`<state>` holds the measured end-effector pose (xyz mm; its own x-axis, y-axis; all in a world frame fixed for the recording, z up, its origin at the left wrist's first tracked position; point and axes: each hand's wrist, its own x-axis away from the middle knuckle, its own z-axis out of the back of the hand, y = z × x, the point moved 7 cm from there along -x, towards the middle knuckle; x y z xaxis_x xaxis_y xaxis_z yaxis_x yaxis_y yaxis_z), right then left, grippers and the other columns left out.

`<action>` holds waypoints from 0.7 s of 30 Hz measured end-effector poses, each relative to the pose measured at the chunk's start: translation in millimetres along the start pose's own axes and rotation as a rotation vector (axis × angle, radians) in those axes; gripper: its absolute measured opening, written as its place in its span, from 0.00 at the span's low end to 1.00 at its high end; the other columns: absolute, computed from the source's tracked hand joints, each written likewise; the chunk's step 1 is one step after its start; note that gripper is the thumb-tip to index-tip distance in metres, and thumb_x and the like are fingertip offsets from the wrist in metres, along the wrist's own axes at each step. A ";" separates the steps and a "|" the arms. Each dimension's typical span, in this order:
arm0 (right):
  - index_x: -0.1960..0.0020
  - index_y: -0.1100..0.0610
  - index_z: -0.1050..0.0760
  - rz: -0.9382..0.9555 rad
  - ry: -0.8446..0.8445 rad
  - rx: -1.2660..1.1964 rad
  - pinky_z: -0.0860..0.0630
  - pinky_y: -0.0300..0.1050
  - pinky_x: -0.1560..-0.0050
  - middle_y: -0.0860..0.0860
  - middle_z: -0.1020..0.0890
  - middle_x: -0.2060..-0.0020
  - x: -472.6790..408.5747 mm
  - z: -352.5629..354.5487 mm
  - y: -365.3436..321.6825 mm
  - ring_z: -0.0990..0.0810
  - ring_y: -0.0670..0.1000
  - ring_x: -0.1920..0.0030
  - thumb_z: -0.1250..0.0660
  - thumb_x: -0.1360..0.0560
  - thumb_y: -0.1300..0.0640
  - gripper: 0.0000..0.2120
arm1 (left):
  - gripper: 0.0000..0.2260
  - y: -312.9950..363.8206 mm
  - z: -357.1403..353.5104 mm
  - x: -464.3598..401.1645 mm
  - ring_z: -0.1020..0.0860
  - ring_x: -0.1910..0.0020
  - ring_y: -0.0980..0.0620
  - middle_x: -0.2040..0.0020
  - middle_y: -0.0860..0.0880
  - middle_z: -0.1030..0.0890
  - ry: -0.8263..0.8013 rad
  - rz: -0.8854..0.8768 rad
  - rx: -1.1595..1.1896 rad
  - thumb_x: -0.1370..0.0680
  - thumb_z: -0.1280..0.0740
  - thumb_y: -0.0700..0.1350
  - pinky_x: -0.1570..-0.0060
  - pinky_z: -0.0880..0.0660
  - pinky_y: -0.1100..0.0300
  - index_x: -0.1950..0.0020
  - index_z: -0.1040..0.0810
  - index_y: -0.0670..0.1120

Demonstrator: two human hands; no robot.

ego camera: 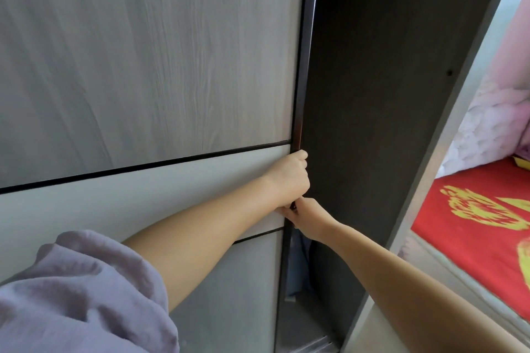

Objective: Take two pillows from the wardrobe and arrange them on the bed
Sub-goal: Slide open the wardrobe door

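At centre frame, fingers of left hand and right hand are clamped on the dark door edge. Sliding door part open, wardrobe interior dark; pillows not visible. Bed at 3 o'clock bare. Task barely begun.

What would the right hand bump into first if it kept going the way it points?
The right hand points up and left, straight at the dark edge of the sliding wardrobe door it already grips. The left hand sits just above on that edge.
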<state>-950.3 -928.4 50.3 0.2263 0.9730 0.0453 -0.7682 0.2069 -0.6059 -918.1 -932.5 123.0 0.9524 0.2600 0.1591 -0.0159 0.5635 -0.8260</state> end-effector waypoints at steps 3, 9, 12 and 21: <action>0.47 0.62 0.28 0.045 -0.032 -0.006 0.22 0.57 0.51 0.59 0.18 0.59 1.1 -22.4 -26.7 0.19 0.61 0.58 0.40 0.22 0.43 0.20 | 0.07 -1.1 -15.6 32.5 0.25 0.55 0.51 0.58 0.52 0.17 -0.008 0.024 0.020 0.24 0.36 0.44 0.45 0.36 0.57 0.57 0.18 0.47; 0.51 0.63 0.29 0.185 -0.100 0.104 0.21 0.54 0.55 0.59 0.18 0.62 -0.1 -70.3 -83.0 0.19 0.60 0.60 0.42 0.21 0.43 0.21 | 0.11 -6.7 -44.9 99.5 0.26 0.55 0.49 0.59 0.53 0.18 -0.058 0.071 0.083 0.27 0.40 0.39 0.44 0.35 0.57 0.57 0.19 0.49; 0.46 0.63 0.30 0.253 -0.113 0.109 0.22 0.53 0.60 0.60 0.19 0.62 2.2 -94.8 -112.3 0.21 0.61 0.63 0.44 0.20 0.45 0.20 | 0.14 -6.4 -61.3 137.7 0.25 0.59 0.54 0.64 0.57 0.20 -0.147 0.083 0.009 0.31 0.42 0.39 0.46 0.30 0.62 0.61 0.19 0.53; 0.47 0.63 0.30 0.491 -0.138 0.195 0.38 0.44 0.71 0.53 0.28 0.70 5.7 -163.7 -203.7 0.28 0.58 0.66 0.44 0.20 0.48 0.18 | 0.07 -23.1 -89.8 243.6 0.25 0.67 0.56 0.73 0.57 0.23 -0.313 0.281 -0.029 0.36 0.34 0.43 0.55 0.26 0.65 0.71 0.20 0.53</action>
<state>-694.5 -981.8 43.9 -0.2577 0.9616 -0.0941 -0.8635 -0.2729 -0.4241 -658.4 -952.5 132.3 0.7740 0.6284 0.0780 -0.2493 0.4157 -0.8747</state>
